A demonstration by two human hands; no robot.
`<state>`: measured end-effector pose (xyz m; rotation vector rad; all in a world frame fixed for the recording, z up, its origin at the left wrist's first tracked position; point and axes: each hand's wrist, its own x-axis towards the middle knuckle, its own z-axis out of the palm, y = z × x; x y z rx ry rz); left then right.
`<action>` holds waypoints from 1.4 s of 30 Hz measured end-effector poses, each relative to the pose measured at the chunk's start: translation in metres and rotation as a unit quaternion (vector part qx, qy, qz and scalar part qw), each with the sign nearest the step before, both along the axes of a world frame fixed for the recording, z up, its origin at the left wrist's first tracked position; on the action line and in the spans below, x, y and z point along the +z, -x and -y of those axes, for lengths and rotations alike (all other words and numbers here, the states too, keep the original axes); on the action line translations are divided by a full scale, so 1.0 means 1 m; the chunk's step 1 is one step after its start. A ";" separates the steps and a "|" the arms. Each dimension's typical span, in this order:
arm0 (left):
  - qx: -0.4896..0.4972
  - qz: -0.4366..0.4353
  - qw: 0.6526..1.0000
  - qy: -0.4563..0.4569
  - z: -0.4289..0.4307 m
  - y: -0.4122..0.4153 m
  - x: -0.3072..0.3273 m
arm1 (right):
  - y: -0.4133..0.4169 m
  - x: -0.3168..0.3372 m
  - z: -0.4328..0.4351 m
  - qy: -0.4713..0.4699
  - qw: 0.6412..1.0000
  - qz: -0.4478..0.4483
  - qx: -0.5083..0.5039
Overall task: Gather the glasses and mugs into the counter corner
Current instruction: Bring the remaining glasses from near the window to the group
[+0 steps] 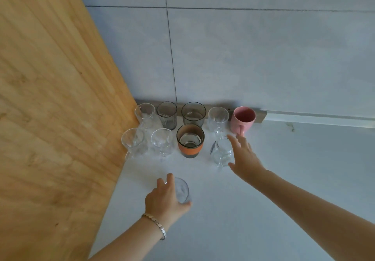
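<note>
Left hand (165,198) clasps clear tumbler (182,189) on white counter (263,210); right hand (244,157), fingers spread, beside glass jar mug (221,152); pink mug (243,119) behind.

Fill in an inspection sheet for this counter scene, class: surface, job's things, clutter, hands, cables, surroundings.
Surface: white counter, bare in front.
Job's things: back row of four glasses plus pink mug; front row of two clear glasses, orange-banded glass, glass jar mug; one clear tumbler apart.
Clutter: nothing seen.
Hands: left hand grips the tumbler; right hand open beside the jar mug.
Cables: nothing seen.
Surroundings: wooden panel left, tiled wall behind.
</note>
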<state>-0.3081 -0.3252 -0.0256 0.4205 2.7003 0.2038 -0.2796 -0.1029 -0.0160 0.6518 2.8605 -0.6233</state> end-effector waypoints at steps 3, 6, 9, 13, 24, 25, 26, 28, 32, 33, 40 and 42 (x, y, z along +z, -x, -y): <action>-0.010 0.020 1.000 0.004 -0.007 0.000 -0.004 | -0.050 -0.010 0.016 0.009 1.000 0.005 0.003; -0.017 0.062 0.998 0.004 -0.015 -0.002 -0.004 | -0.093 -0.025 0.025 0.039 0.998 0.043 -0.006; 0.005 0.159 0.987 -0.024 -0.025 -0.003 -0.005 | -0.118 -0.031 0.035 0.080 0.994 0.062 -0.029; 0.078 0.308 0.943 -0.099 -0.043 -0.016 -0.005 | -0.127 -0.034 0.054 0.156 0.985 0.067 -0.017; -0.039 0.312 0.940 -0.133 -0.085 -0.035 0.005 | -0.123 -0.038 0.046 0.179 0.972 -0.008 -0.155; -0.061 0.251 0.957 -0.129 -0.089 -0.030 0.006 | -0.123 -0.038 0.043 0.169 0.973 -0.006 -0.158; -0.090 0.164 0.974 -0.126 -0.093 -0.024 0.006 | -0.122 -0.038 0.039 0.161 0.974 -0.001 -0.159; -0.142 -0.015 0.978 -0.153 -0.106 -0.008 0.010 | -0.121 -0.039 0.030 0.148 0.974 0.006 -0.170; -0.224 -0.089 0.957 -0.161 -0.137 0.031 0.019 | -0.111 -0.036 -0.007 0.134 0.967 0.008 -0.216; -0.237 -0.074 0.961 -0.124 -0.145 0.040 0.019 | -0.106 -0.035 -0.019 0.137 0.966 0.009 -0.218; -0.265 -0.036 0.964 -0.011 -0.169 0.063 0.010 | -0.049 -0.030 -0.059 0.147 0.977 0.019 -0.152; -0.244 -0.053 0.968 -0.012 -0.170 0.066 0.008 | -0.033 -0.030 -0.061 0.144 0.977 0.019 -0.155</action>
